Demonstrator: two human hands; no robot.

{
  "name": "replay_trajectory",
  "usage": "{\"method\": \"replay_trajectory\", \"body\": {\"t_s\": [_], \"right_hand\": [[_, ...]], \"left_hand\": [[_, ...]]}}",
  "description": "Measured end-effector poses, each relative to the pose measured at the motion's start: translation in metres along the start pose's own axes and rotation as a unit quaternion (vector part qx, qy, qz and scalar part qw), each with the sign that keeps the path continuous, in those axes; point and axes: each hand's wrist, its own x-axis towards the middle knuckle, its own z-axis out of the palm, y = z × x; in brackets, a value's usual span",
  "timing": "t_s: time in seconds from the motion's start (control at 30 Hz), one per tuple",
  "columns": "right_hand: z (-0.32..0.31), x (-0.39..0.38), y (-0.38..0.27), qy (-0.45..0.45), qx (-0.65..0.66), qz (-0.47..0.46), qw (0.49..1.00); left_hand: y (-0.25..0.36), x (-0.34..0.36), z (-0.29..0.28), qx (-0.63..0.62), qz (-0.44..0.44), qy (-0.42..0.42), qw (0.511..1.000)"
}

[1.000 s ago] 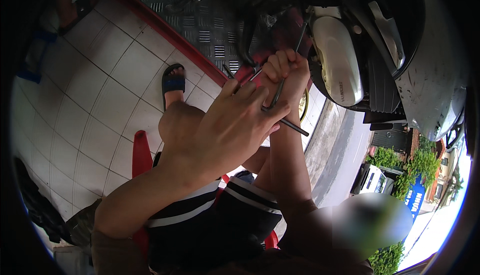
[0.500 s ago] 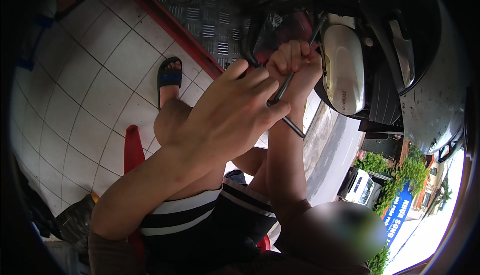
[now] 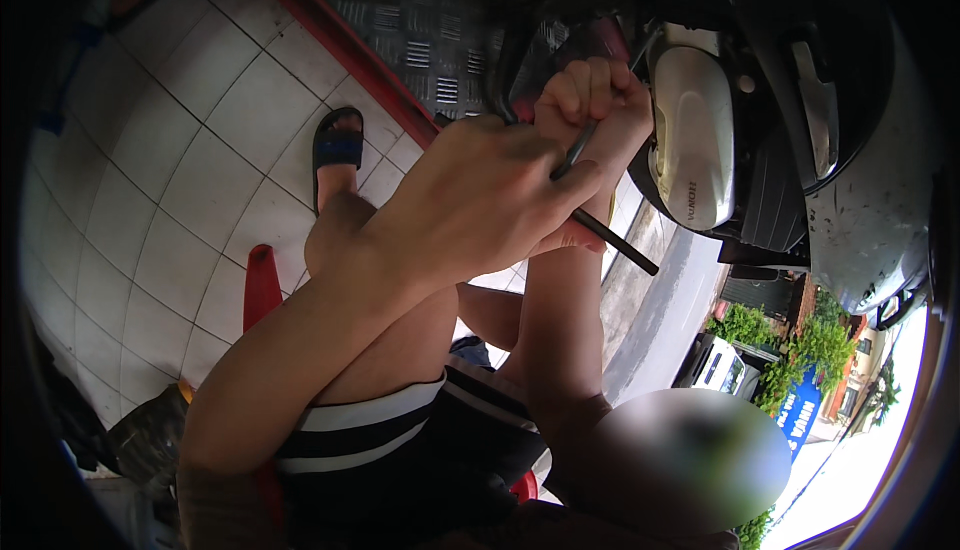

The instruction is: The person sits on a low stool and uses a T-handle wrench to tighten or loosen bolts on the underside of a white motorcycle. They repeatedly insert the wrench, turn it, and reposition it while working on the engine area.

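Observation:
My left hand [image 3: 495,180] is closed around the crossbar of a dark metal T-handle wrench [image 3: 625,248]. One end of the bar sticks out past the thumb. Its thinner shaft comes out between the left fingers and runs up to my right hand [image 3: 595,105], whose curled fingers hold it. The shaft's far tip is lost in the dark behind that hand. Close beside the right hand is a motorbike [image 3: 760,140] with a silver engine cover [image 3: 692,135]. The part being touched there, if any, is hidden.
A red-edged metal tread-plate platform [image 3: 405,30] lies beyond my hands. White floor tiles [image 3: 170,200] spread to the left, with a red plastic piece [image 3: 262,285] by my knee. A road [image 3: 660,315] and a white van [image 3: 715,365] are at the right.
My left hand has turned the wrench's crossbar, so its free end now reaches farther right. The right hand stays near the same spot, slightly higher.

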Motion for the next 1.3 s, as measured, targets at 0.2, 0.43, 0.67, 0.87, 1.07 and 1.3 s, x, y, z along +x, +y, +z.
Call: {"method": "replay_trajectory", "body": {"t_s": [0.2, 0.43, 0.67, 0.87, 1.07, 1.3], "right_hand": [[0.009, -0.006, 0.003, 0.04, 0.0, -0.011, 0.999], [0.011, -0.01, -0.001, 0.055, -0.024, -0.024, 0.998], [0.015, -0.01, -0.005, 0.103, -0.061, -0.023, 0.993], [-0.001, -0.018, -0.012, 0.074, -0.104, 0.024, 0.991], [-0.059, -0.082, -0.052, -0.094, -0.286, -0.159, 0.94], [0.009, -0.105, -0.041, -0.211, -0.117, -0.201, 0.949]], "left_hand": [[-0.006, 0.002, 0.009, 0.053, 0.05, 0.019, 0.997], [0.0, 0.0, 0.022, 0.016, 0.02, 0.03, 0.999], [0.014, 0.008, 0.019, -0.011, -0.004, 0.055, 0.998], [0.015, -0.001, 0.026, -0.044, -0.005, 0.01, 0.999], [0.025, 0.01, 0.012, -0.055, -0.055, 0.023, 0.997], [0.039, 0.015, 0.008, 0.052, -0.096, 0.081, 0.991]]}}
